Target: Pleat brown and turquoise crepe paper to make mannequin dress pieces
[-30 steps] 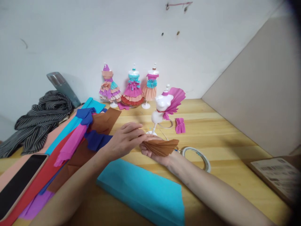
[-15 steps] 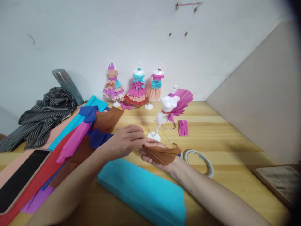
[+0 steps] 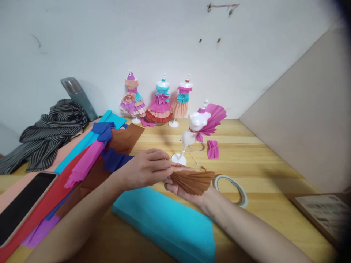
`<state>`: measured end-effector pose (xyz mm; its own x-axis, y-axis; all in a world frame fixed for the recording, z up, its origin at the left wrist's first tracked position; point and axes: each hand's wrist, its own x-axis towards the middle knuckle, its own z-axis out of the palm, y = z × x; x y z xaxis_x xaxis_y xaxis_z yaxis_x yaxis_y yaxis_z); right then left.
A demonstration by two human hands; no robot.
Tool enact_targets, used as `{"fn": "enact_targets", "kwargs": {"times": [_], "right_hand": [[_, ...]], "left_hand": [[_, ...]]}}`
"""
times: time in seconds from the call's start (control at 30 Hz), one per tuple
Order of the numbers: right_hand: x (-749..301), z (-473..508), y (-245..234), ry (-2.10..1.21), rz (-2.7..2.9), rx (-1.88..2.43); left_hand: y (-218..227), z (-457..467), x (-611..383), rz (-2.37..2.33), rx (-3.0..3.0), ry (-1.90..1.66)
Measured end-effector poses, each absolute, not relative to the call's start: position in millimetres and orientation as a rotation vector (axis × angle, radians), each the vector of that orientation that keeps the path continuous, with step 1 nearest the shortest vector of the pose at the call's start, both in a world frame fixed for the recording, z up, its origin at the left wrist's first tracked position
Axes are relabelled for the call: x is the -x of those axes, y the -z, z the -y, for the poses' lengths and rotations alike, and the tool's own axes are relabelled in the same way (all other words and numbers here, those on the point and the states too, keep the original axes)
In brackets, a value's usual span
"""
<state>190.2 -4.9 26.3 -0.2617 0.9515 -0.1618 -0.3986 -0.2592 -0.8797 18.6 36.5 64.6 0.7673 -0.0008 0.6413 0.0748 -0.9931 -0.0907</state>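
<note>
A pleated brown paper fan (image 3: 193,181) lies in the palm of my right hand (image 3: 186,191), whose fingers curl under it. My left hand (image 3: 145,168) pinches the fan's narrow left end with closed fingertips. Just behind my hands stands a small white mannequin (image 3: 193,128) on a stand, with a pleated pink fan (image 3: 212,117) fixed at its back. A small folded pink piece (image 3: 212,149) lies beside it. A roll of tape (image 3: 231,185) rests on the wooden table (image 3: 260,164) to the right of my right wrist.
Three dressed mini mannequins (image 3: 160,102) stand at the wall. Coloured crepe paper sheets (image 3: 90,153) spread at left, a turquoise folded sheet (image 3: 167,223) lies under my arms. A phone (image 3: 23,204), a striped cloth (image 3: 46,135), a grey bottle (image 3: 78,96) and a cardboard box (image 3: 323,213) lie around.
My hands stay together on the brown fan; the fan has tilted slightly and my left fingertips have closed further onto its end. The view shifted a little.
</note>
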Motion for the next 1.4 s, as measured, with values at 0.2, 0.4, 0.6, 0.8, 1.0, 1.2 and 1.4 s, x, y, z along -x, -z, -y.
{"fn": "enact_targets", "kwargs": {"times": [0.2, 0.4, 0.6, 0.8, 1.0, 1.2, 1.4], "right_hand": [[-190, 9, -27, -2.1, 0.51, 0.728], [-195, 9, -31, -2.134, 0.452, 0.717], [-195, 2, -29, -1.92, 0.778, 0.931], [-198, 3, -31, -1.305, 1.124, 0.988], [-196, 4, -27, -0.954, 1.332, 1.066], [-197, -6, -17, -0.876, 1.362, 1.119], [-201, -10, -18, -0.876, 1.357, 1.134]], "left_hand": [[-51, -43, -19, 0.046, 2.828, 1.229], [-35, -44, -27, 0.339, 3.016, 1.814], [-30, -31, -39, 1.676, 2.979, 2.859], [-31, -27, -39, 2.071, 2.982, 2.941], [-27, -23, -49, 2.34, 2.675, 3.065], [-19, -19, -59, 2.338, 2.457, 3.081], [-13, -18, -60, 2.311, 2.381, 3.028]]}}
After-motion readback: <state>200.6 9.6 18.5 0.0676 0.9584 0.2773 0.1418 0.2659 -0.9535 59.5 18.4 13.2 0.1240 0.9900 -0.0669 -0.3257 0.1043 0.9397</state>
